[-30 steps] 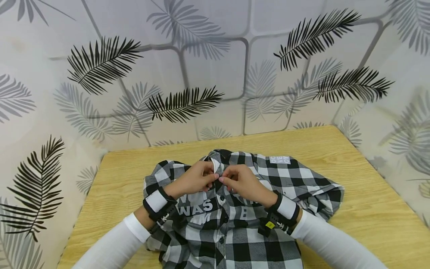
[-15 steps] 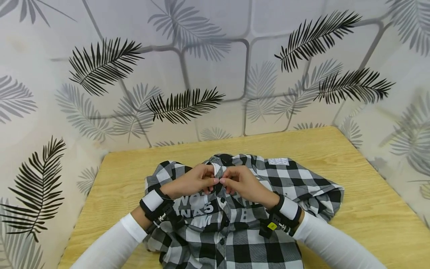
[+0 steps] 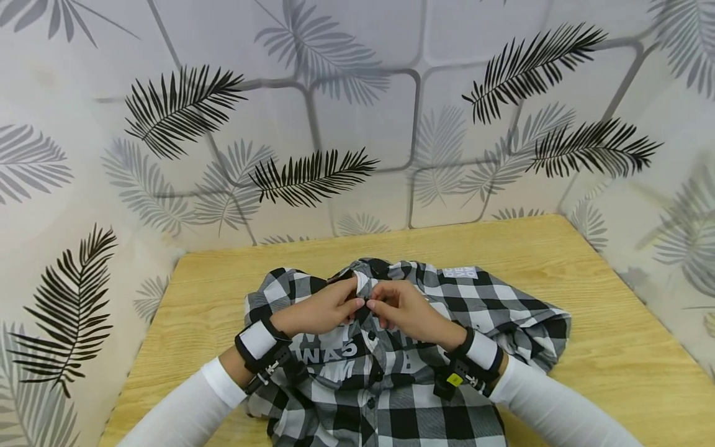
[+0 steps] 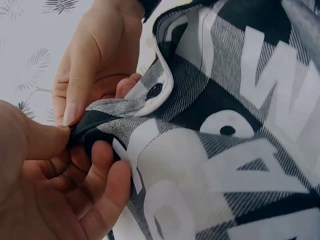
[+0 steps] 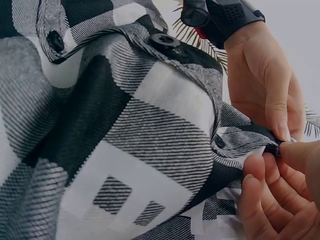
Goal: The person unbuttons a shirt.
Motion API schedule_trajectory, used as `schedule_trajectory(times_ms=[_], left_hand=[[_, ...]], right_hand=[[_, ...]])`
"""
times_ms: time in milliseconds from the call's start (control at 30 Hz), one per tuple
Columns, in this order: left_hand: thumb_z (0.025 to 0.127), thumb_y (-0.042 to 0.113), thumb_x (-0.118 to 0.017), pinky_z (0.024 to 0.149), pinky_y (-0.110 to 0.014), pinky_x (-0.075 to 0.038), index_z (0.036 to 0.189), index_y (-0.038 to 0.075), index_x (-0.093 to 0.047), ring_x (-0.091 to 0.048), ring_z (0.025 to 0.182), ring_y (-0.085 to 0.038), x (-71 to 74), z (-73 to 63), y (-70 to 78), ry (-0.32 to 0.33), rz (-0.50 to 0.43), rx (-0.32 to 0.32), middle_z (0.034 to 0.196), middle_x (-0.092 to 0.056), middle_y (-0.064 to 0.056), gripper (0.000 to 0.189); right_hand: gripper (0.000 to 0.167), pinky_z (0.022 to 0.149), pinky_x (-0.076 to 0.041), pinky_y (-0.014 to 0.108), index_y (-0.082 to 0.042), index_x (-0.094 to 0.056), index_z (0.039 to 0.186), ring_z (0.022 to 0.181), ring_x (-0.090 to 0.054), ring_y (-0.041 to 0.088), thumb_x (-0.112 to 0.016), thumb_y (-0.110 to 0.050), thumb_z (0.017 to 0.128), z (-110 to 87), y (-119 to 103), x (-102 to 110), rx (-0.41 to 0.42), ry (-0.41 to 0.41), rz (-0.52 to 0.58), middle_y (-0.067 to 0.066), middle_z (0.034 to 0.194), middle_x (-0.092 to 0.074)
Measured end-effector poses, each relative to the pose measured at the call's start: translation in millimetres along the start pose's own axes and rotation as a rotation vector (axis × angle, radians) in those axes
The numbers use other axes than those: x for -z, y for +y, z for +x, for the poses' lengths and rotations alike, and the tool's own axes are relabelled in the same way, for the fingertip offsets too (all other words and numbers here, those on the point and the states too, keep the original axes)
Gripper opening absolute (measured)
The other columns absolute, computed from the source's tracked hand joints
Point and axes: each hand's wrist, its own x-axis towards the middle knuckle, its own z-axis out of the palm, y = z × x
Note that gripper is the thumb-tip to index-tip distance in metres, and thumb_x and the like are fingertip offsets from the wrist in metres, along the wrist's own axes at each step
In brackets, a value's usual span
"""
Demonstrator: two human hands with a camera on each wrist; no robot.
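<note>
A black, grey and white checked button-up shirt (image 3: 436, 406) lies on the table, front up, with pale printed letters on its chest. At the button band near the collar, my left hand (image 3: 324, 307) pinches a fold of cloth between thumb and fingers. Facing it, my right hand (image 3: 410, 310) pinches the same edge, thumb tips nearly meeting. In the left wrist view a dark button (image 4: 155, 91) shows on the band beside the gripped fold. The right wrist view has another button (image 5: 55, 41) at upper left. What lies directly between the fingertips is mostly hidden.
The wood-grain table (image 3: 201, 292) extends to both sides and behind the shirt. Behind it stands a wall (image 3: 357, 124) with a leaf pattern. One shirt sleeve (image 3: 530, 316) spreads out to the right. Both wrists wear strapped cameras.
Both hands stay at the upper button band, still pinching it. The left hand has turned slightly and its fingers are more hidden by the cloth. The printed chest has folded a little more.
</note>
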Motion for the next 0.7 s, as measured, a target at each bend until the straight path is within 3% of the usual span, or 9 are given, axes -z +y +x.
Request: schedule_trajectory(times_ms=[200, 400, 567, 700], left_hand=[[0.096, 0.022, -0.039, 0.051, -0.024, -0.035, 0.084, 0.013, -0.041, -0.041, 0.053, -0.014, 0.5, -0.7, 2.3, 0.074, 0.158, -0.022, 0.069, -0.045, -0.003, 0.015], [0.09, 0.021, -0.049, 0.046, -0.023, -0.032, 0.075, 0.013, -0.045, -0.04, 0.048, -0.012, -2.0, -0.4, 6.0, 0.197, 0.267, 0.029, 0.061, -0.044, 0.0, 0.018], [0.085, 0.017, -0.056, 0.046, -0.022, -0.033, 0.068, 0.013, -0.049, -0.042, 0.047, -0.011, -4.1, 0.2, 9.1, 0.285, 0.247, 0.06, 0.058, -0.047, 0.001, 0.019], [0.084, 0.017, -0.058, 0.046, -0.022, -0.033, 0.066, 0.012, -0.051, -0.043, 0.047, -0.011, -4.3, -0.2, 11.3, 0.311, 0.193, 0.069, 0.057, -0.049, 0.0, 0.02]], right_hand=[[0.014, 0.04, -0.041, 0.028, 0.002, -0.049, 0.083, 0.047, -0.05, 0.03, -0.045, -0.007, 0.093, 0.4, -2.9, -7.0, -0.008, 0.039, -0.078, 0.018, 0.06, -0.052], [0.014, 0.04, -0.041, 0.028, 0.001, -0.051, 0.084, 0.047, -0.052, 0.028, -0.046, -0.008, 0.093, 1.2, -3.8, -11.7, -0.02, 0.076, -0.12, 0.017, 0.061, -0.055], [0.012, 0.044, -0.043, 0.029, 0.002, -0.052, 0.084, 0.053, -0.055, 0.029, -0.046, -0.006, 0.092, 2.6, -0.8, -12.9, 0.007, 0.098, -0.129, 0.016, 0.065, -0.056], [0.013, 0.045, -0.043, 0.029, -0.003, -0.054, 0.083, 0.052, -0.056, 0.022, -0.048, -0.01, 0.092, 5.8, 17.1, -13.5, 0.02, 0.136, -0.158, 0.009, 0.066, -0.058]])
